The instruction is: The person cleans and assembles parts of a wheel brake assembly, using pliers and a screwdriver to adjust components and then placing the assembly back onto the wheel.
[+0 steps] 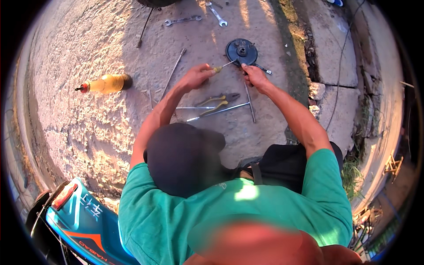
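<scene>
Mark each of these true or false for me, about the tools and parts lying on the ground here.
1. The left hand holds a screwdriver whose tip points at the round dark metal disc. True.
2. The yellow bottle stands upright. False: it lies on its side on the concrete ground.
3. A pair of pliers lies on the ground between the two forearms. True.
4. The right hand rests on the pliers. False: it is up at the lower edge of the disc, apart from the pliers.
5. Two wrenches lie beyond the disc, near the top of the view. True.
6. The disc is bright red. False: it is dark, nearly black.
</scene>
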Available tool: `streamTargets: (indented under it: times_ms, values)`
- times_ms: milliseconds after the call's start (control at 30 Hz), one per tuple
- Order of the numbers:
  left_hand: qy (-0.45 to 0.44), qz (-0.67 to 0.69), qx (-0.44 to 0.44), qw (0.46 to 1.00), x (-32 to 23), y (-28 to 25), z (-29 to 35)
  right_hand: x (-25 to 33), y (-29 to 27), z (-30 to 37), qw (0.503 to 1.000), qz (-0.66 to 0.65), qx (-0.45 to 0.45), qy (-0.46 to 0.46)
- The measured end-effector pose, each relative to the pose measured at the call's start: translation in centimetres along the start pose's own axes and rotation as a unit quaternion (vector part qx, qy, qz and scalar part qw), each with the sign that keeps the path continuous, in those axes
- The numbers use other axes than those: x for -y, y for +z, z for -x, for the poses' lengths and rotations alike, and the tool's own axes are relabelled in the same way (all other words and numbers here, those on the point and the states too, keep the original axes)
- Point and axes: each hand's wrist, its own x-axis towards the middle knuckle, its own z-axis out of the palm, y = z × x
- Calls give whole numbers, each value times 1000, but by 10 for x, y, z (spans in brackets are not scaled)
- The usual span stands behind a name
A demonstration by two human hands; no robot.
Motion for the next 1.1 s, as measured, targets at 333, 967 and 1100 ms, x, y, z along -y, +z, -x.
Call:
streamTargets:
  times_ms: [333,967,1100]
  values:
    - [108,-136,-105,979,-6,4,43,5,4,0,997,-65,4,49]
    - [129,-243,-218,936,6,46,60,8,20,0,995,-83,-15,55]
    - [-4,-43,-147,988,-3,49,53,11,23,-1,993,-93,-6,70]
